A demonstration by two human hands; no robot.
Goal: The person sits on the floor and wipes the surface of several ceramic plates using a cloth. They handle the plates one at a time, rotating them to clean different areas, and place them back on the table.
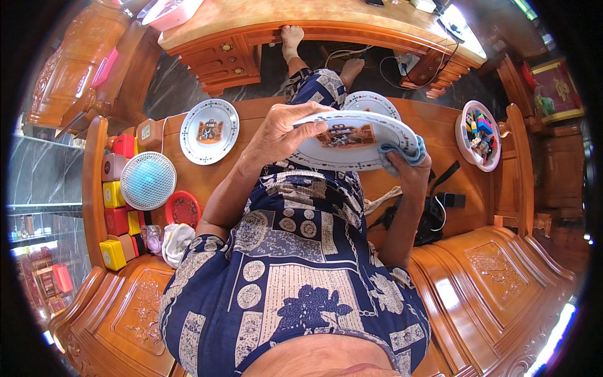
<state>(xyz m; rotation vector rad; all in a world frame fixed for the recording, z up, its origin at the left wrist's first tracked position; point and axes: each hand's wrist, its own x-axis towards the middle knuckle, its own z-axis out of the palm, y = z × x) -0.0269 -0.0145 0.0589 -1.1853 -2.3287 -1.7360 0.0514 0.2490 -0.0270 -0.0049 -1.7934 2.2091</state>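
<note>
My left hand [287, 132] grips the near left rim of a white plate [306, 153] with a patterned border and a picture in its middle, thumb on the face. The plate is tilted above my lap. At its right rim, my right hand [410, 162] holds a blue cloth [395, 150] folded over the edge. Behind the held plate, a similar plate [372, 100] shows in part beside my leg. Another such plate [209, 132] lies face up on the wooden bench [256, 113], to the left of my left hand.
To the left are a fan with a white guard [148, 180], stacked coloured boxes [115, 221], a red dish [183, 209] and a white cloth [179, 245]. At right sit a pink basin [461, 141] of small coloured pieces and a black bag [426, 219]. A drawered table [216, 30] stands ahead.
</note>
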